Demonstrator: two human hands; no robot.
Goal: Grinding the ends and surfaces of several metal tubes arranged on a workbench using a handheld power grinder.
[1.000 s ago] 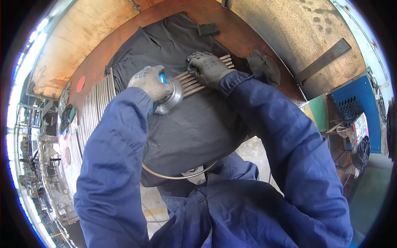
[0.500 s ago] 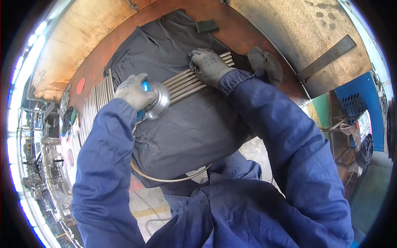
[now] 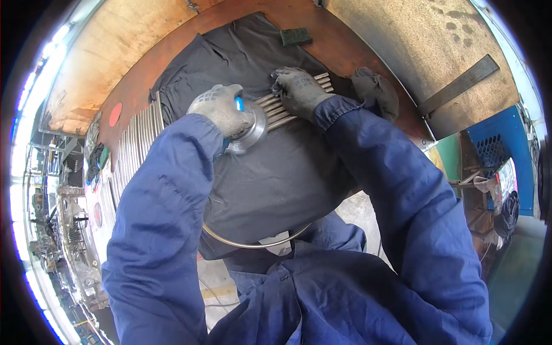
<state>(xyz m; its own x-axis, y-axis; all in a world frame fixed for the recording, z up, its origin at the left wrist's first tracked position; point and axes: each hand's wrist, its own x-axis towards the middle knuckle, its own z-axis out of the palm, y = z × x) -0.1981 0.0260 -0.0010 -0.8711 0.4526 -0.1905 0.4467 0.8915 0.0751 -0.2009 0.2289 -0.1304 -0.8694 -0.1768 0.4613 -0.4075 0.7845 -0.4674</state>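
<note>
Noting a rust-brown table [image 3: 339, 49] stretching out beyond the gloved right hand [image 3: 299, 92]. Found a dark cloth [image 3: 270, 178] spread in wrinkles beneath that hand and beneath the gloved left hand [image 3: 221, 109]. Recorded a long row of metal rods [image 3: 141, 132], laid side by side to the left of the left hand. Located a flat group of metal rods [image 3: 276, 112] directly under the right hand, protruding to its right and running leftward toward the left hand. Observed the right hand curled over that group; cannot tell whether gripping or only pressing, with fingertips hidden. Observed the left hand closed firmly around a round silver-and-blue tool [image 3: 260, 127], held at the group's left portion; cannot confirm contact. Listed a crumpled grey rag [image 3: 376, 95] just right of the right hand, a dark green pad [image 3: 296, 37] beyond it, and a red disc [image 3: 115, 115] well left of the left hand.
</note>
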